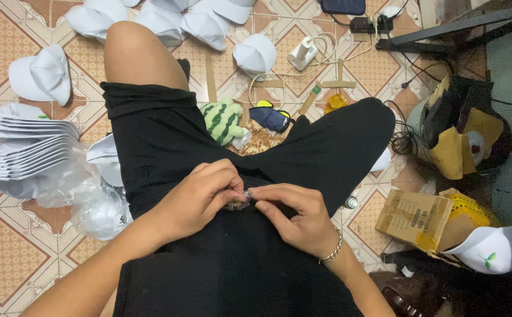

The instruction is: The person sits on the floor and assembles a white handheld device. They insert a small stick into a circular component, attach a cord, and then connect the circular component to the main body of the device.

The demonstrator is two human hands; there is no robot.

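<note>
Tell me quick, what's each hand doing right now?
Left hand: fingers pinched shut on a small clear shiny object.
Right hand: fingers pinched on the same object.

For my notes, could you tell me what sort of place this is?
Probably a home floor used as a workspace: patterned floor tiles, stacked white caps, and a cardboard box lie around the seated person.

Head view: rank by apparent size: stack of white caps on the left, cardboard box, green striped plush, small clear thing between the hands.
1. stack of white caps
2. cardboard box; it lies nearer the camera than the plush, so this rank is unsure
3. green striped plush
4. small clear thing, pinched between left hand and right hand
</note>
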